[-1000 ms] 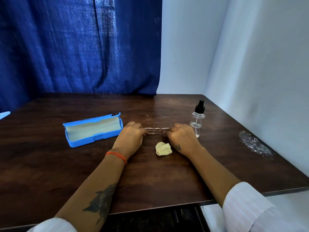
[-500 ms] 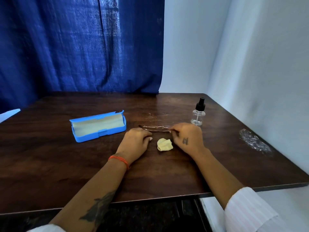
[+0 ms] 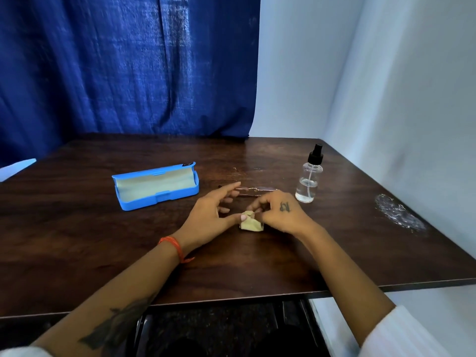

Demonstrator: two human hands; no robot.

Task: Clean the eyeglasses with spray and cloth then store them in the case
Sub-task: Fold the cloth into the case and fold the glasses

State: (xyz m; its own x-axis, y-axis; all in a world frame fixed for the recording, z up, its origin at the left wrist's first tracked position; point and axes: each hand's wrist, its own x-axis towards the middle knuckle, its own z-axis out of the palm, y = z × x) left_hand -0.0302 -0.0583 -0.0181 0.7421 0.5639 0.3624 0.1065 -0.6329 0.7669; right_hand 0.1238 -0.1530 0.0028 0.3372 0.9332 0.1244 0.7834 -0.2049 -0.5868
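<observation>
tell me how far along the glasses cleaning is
Early. Done: the case lies open and the glasses sit out on the table. In hand: the right hand pinches the cloth, with the left hand open at its edge. Left: the spray stands untouched; spraying, wiping and casing remain.

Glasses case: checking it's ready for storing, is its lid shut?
No, the blue case lies open on the table, its pale lining showing.

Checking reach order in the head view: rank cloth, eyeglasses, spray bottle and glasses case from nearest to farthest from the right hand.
1. Yellow cloth: at the right hand fingertips.
2. Eyeglasses: just beyond the hand.
3. Spray bottle: standing beyond it, to the right.
4. Blue glasses case: open, far left.
</observation>
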